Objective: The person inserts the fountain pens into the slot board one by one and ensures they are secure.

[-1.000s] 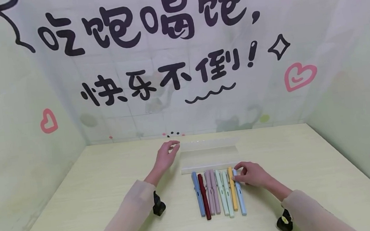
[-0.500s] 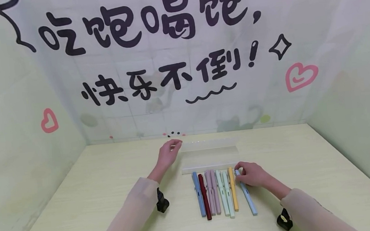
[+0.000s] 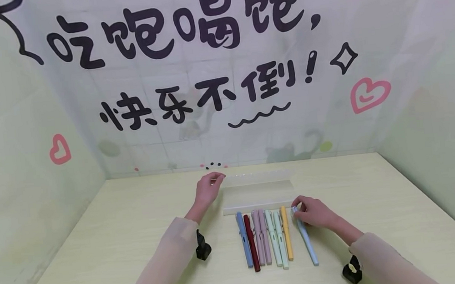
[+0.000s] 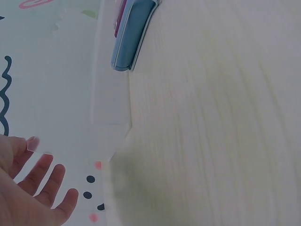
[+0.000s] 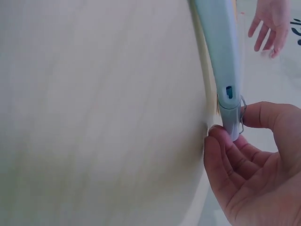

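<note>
My right hand [image 3: 316, 213] pinches the cap end of a light blue pen [image 3: 308, 244] between thumb and fingers. In the right wrist view, the metal clip on that pen [image 5: 221, 52] lies against the thumb. The pen slants, its other end towards me. At the far left corner of a clear plastic case [image 3: 258, 208], my left hand [image 3: 209, 189] pinches the raised clear edge with thumb and forefinger. The left wrist view has the other fingers of that hand [image 4: 40, 188] spread apart.
Left of the held pen lies a row: a blue pen [image 3: 245, 241], a dark red pen [image 3: 252, 245], two purple pens [image 3: 259, 239], two mint pens [image 3: 274, 240] and a yellow pen [image 3: 287, 234]. A printed backdrop [image 3: 228, 146] stands behind the table [image 3: 154, 194].
The light blue pen has left the yellow pen's side, its near end swinging right, and my right hand has shifted slightly right. My left hand has moved a little right, onto the case's corner.
</note>
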The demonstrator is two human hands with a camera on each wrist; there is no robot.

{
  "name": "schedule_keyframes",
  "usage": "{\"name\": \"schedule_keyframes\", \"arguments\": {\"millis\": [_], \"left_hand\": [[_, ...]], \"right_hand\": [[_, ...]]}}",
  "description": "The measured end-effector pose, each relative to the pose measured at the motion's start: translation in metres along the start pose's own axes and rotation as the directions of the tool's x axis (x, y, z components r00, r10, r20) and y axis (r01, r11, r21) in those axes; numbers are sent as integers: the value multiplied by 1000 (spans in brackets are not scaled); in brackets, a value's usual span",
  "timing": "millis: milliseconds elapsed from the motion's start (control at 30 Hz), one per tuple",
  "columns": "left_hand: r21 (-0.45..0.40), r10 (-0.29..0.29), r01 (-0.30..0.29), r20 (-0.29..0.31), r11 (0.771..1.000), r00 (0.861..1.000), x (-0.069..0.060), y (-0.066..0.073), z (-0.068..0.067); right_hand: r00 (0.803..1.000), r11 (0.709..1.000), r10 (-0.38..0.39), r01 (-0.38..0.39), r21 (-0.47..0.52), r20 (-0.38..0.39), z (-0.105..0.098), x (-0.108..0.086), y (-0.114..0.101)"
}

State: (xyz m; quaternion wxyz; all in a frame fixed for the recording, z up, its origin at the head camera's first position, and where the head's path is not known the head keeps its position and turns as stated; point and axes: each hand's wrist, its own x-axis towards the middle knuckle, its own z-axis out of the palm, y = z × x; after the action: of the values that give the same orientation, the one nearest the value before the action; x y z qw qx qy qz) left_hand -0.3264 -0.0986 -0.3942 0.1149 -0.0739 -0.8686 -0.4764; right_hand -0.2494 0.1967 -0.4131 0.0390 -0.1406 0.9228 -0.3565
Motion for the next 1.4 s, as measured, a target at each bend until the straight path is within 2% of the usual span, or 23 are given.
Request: {"name": "schedule_keyframes", "arguments": {"millis": [167, 333, 567, 867, 1033, 1400], "left_hand": [[7, -1, 1, -17, 1000, 1000, 2, 0, 1], [17, -10, 11, -26, 1000, 1000, 3, -1, 2], [16, -25, 26, -24, 1000, 999, 4, 0, 2], [12, -27, 28, -28, 1000, 999, 4, 0, 2], [12, -26, 27, -28, 1000, 999, 5, -1, 3], [20, -26, 27, -35, 999, 999, 6, -1, 4]], "right_hand": [[999, 993, -47, 48, 109, -14, -9, 0, 1], [996, 970, -82, 86, 227, -27, -17, 1, 1], [989, 943, -134, 146, 299, -58, -27, 4, 0], [979, 938, -168, 196, 285, -118, -44, 11, -5], [969, 946, -189, 224, 235, -159, -54, 16, -9], [933, 944, -265, 303, 134, -242, -68, 30, -24]]}}
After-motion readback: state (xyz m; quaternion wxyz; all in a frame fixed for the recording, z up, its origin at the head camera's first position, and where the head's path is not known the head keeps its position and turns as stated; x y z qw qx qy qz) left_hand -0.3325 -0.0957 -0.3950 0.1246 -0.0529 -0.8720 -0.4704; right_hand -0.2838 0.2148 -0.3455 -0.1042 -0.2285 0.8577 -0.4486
